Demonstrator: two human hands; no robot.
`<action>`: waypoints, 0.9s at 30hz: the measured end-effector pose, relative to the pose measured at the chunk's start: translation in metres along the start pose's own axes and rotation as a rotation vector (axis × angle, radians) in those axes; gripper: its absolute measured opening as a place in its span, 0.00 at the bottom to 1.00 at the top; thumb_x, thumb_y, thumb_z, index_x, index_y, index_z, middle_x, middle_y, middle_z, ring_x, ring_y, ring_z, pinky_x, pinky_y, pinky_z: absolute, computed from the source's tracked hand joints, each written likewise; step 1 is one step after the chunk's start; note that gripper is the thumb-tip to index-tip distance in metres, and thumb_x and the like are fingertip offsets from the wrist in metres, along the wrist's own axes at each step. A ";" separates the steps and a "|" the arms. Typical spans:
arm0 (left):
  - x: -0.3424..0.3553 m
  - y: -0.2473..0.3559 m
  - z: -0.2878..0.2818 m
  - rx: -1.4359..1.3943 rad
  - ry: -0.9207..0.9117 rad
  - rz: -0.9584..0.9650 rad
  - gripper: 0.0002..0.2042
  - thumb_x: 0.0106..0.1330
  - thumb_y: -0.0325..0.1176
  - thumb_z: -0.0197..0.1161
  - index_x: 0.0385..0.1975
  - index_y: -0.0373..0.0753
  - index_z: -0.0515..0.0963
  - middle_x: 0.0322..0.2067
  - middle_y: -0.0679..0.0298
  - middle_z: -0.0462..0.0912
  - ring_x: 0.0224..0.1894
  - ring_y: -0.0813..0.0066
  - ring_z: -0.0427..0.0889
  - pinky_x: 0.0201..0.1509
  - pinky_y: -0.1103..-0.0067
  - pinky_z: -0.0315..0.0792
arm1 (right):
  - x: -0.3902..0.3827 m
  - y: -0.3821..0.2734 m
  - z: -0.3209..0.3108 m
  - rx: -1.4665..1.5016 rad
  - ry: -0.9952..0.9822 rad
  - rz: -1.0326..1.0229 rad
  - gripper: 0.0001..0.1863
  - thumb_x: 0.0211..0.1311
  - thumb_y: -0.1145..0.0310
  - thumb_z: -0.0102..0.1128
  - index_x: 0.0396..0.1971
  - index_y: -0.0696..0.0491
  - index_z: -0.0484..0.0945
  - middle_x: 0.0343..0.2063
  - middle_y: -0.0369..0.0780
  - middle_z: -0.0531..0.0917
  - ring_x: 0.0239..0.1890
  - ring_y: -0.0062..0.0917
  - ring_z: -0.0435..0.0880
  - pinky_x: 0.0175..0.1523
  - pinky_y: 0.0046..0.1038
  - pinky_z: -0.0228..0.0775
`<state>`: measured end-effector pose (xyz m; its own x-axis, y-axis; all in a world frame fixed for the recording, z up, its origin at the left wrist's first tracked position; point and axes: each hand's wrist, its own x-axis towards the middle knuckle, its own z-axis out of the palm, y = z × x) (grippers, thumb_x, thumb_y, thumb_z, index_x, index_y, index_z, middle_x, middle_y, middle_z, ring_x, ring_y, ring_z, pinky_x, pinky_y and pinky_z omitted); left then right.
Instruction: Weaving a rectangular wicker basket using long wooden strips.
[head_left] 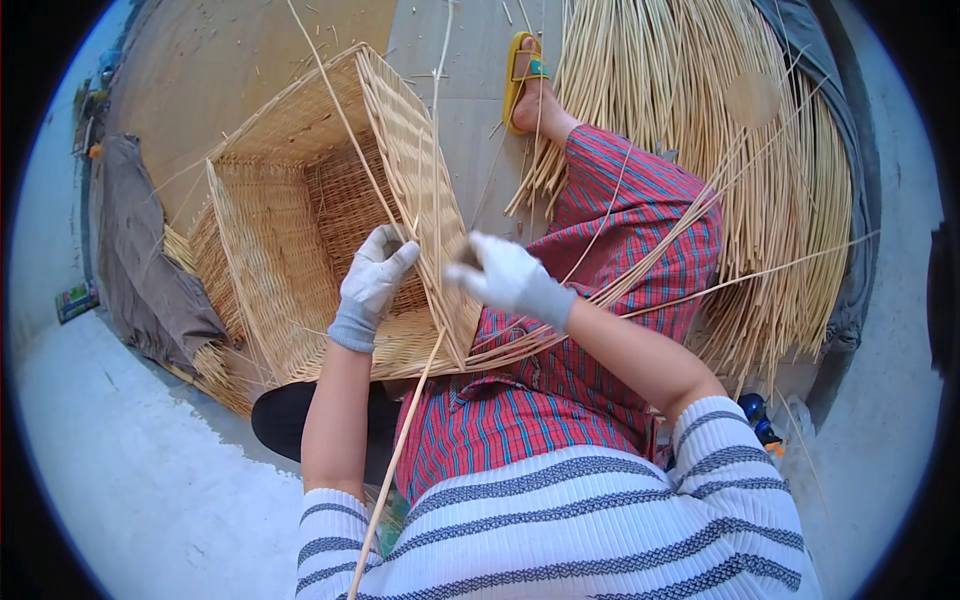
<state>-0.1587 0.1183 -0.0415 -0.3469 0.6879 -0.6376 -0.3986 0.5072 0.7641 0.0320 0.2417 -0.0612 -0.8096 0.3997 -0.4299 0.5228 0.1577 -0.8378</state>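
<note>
A large rectangular wicker basket point(275, 215) lies tilted in front of me, its open side toward me. Loose willow rods stick out from its rim point(425, 200). My left hand point(372, 280), in a white glove with a grey cuff, is at the rim, thumb and fingers pinched on a long thin willow rod point(352, 140) that runs up across the basket. Just right of the rim is my right hand point(510, 278), gloved alike; its fingers are curled but smeared by motion. Another rod point(400, 440) slants from the rim down past my left forearm.
A big heap of loose willow rods point(640, 80) covers the floor at the far right, beside a grey cloth point(845, 200). My foot in a yellow sandal point(518, 85) rests ahead. More rods lie under a dark cloth point(150, 250) at left. Several long rods point(640, 260) cross my lap.
</note>
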 end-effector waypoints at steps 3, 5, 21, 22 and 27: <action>-0.001 0.009 0.005 -0.054 -0.044 -0.003 0.18 0.64 0.27 0.67 0.53 0.34 0.72 0.47 0.62 0.80 0.47 0.75 0.79 0.53 0.77 0.75 | -0.055 -0.018 0.021 -0.197 -0.227 -0.116 0.29 0.60 0.40 0.59 0.32 0.57 0.80 0.31 0.51 0.84 0.37 0.43 0.85 0.45 0.41 0.76; 0.004 0.017 0.014 -0.112 -0.074 -0.005 0.19 0.62 0.24 0.67 0.53 0.32 0.72 0.47 0.61 0.80 0.47 0.73 0.79 0.54 0.76 0.75 | -0.068 -0.023 0.049 -0.344 0.046 -0.155 0.28 0.58 0.42 0.61 0.35 0.57 0.78 0.32 0.49 0.83 0.38 0.42 0.85 0.46 0.41 0.76; 0.011 0.008 0.001 0.149 -0.054 -0.009 0.20 0.62 0.28 0.68 0.53 0.33 0.74 0.46 0.62 0.81 0.49 0.73 0.79 0.59 0.74 0.72 | -0.057 -0.014 0.080 -0.106 0.207 -0.098 0.19 0.51 0.54 0.66 0.31 0.55 0.74 0.30 0.49 0.82 0.38 0.44 0.83 0.46 0.43 0.75; 0.008 0.007 0.005 0.166 -0.025 0.047 0.19 0.63 0.28 0.68 0.52 0.33 0.74 0.46 0.62 0.81 0.48 0.74 0.79 0.56 0.76 0.74 | -0.057 -0.013 0.081 -0.088 0.237 -0.120 0.18 0.51 0.56 0.66 0.31 0.55 0.74 0.29 0.49 0.82 0.37 0.44 0.83 0.46 0.43 0.75; -0.024 0.003 0.020 0.272 0.098 0.250 0.22 0.64 0.28 0.66 0.57 0.33 0.72 0.51 0.58 0.78 0.52 0.73 0.78 0.57 0.74 0.74 | -0.057 -0.012 0.085 -0.080 0.240 -0.120 0.17 0.51 0.56 0.65 0.30 0.55 0.74 0.28 0.48 0.82 0.37 0.44 0.83 0.46 0.43 0.75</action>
<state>-0.1345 0.1143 -0.0218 -0.4896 0.7614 -0.4249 -0.0560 0.4588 0.8868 0.0487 0.1404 -0.0554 -0.7854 0.5748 -0.2296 0.4546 0.2839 -0.8443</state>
